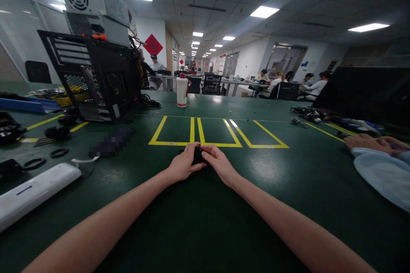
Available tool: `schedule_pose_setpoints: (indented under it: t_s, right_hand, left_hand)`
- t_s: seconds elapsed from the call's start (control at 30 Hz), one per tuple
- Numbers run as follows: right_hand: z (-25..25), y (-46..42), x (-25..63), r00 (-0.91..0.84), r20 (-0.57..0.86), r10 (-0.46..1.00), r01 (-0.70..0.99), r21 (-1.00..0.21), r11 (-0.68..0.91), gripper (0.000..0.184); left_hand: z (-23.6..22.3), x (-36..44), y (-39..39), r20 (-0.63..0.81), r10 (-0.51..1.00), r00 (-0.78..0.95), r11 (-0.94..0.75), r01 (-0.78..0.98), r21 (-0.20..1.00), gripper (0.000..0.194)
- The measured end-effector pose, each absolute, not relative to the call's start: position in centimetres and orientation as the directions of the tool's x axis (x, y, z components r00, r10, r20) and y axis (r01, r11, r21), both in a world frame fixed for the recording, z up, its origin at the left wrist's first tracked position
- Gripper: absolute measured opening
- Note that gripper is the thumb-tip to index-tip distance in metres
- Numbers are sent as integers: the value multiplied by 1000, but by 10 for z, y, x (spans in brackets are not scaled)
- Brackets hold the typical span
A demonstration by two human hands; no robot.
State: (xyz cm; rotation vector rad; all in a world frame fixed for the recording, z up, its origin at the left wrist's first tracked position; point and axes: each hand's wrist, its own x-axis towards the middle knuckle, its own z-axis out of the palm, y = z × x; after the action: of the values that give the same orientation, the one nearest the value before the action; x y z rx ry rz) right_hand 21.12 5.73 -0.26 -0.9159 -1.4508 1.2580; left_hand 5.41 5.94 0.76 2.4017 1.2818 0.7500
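Observation:
Both of my hands meet over the green table (205, 204), just in front of three yellow-outlined boxes (218, 133). My left hand (183, 165) and my right hand (218, 162) are closed around a small black object (197, 155) held between them. Most of that object is hidden by my fingers, so I cannot make out what it is. Both forearms reach in from the bottom edge of the view.
An open black computer case (96, 79) with a grey power supply (92, 6) on top stands at the left. A white bottle (182, 90) stands behind the boxes. A white flat device (32, 192) lies near left. Another person's hands and sleeve (381, 166) rest at right, with tools (310, 115) beyond.

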Motion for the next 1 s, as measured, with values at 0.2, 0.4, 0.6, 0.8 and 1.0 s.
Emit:
schedule_pose_setpoints:
  t_s: [0.2,0.4,0.6,0.8,1.0]
  right_hand:
    - [-4,59,212,-284,155,946,-82,-987,137,29]
    - [1,51,211,-241,205,948,-66,-979,195,22]
    - [-2,57,212,-248,149,957,-24,-989,148,30]
    - [-1,53,213,-256,154,954,-17,-988,155,23]
    - [0,54,213,-273,145,951,-8,-989,148,24]
  left_hand:
    - [10,53,57,292,836,465,-548,666,506,58]
    - [12,54,56,280,841,464,-539,668,514,59]
    - [15,54,54,251,850,463,-521,667,533,59]
    - [18,52,52,238,851,468,-516,663,542,58]
    - [13,53,56,254,853,456,-518,674,527,59]
